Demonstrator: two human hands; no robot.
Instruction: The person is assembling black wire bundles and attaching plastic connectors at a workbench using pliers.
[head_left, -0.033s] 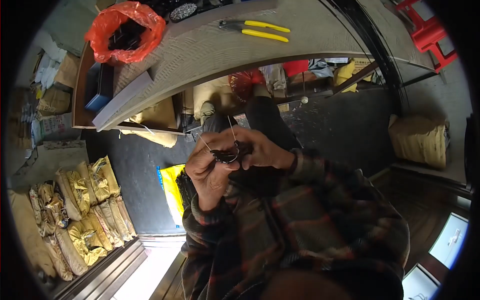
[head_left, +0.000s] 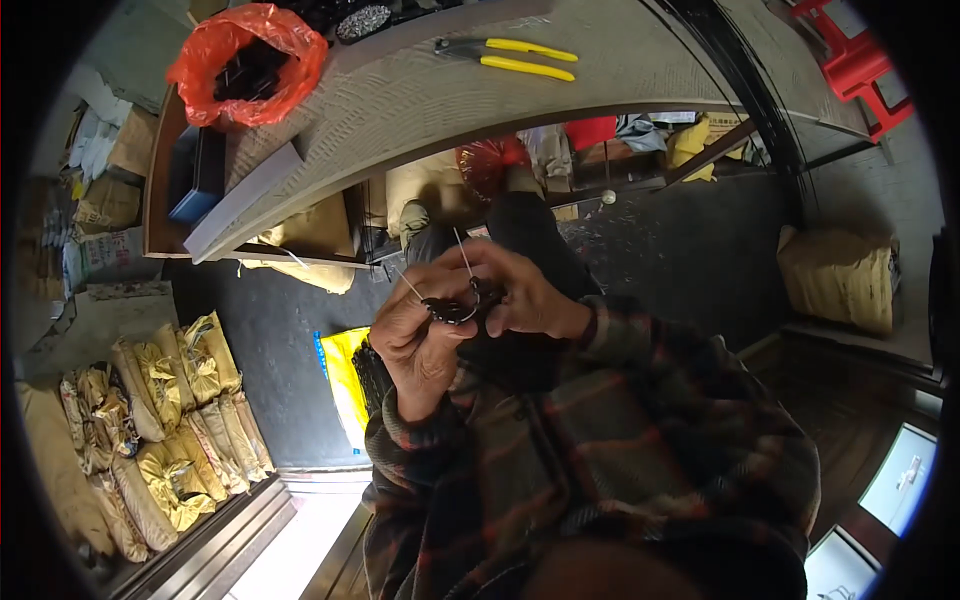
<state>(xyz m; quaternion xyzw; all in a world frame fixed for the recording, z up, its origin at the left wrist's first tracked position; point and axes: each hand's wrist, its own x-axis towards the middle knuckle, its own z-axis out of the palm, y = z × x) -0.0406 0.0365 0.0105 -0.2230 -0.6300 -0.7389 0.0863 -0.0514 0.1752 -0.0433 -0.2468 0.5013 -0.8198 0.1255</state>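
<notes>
Above my lap, both hands are closed together around a small dark, shiny piece (head_left: 450,311) that looks beaded along its edge. Its far end is hidden by fingers, and its exact kind cannot be made out. My left hand (head_left: 412,340) pinches the near left end between thumb and fingers. On the other side, my right hand (head_left: 530,303) grips the right end, its fingers curled over the top. Two thin, pale, straight wires or needles (head_left: 463,252) stick up from the piece, away from me, one beside each hand.
On the bench lie yellow-handled pliers (head_left: 528,58) and an open red plastic bag (head_left: 307,62) of black pieces. Long black strands (head_left: 745,75) hang over its right part. Wrapped bundles (head_left: 165,420) are stacked at left, a brown sack (head_left: 838,282) stands right, and a red stool (head_left: 858,65) sits far right.
</notes>
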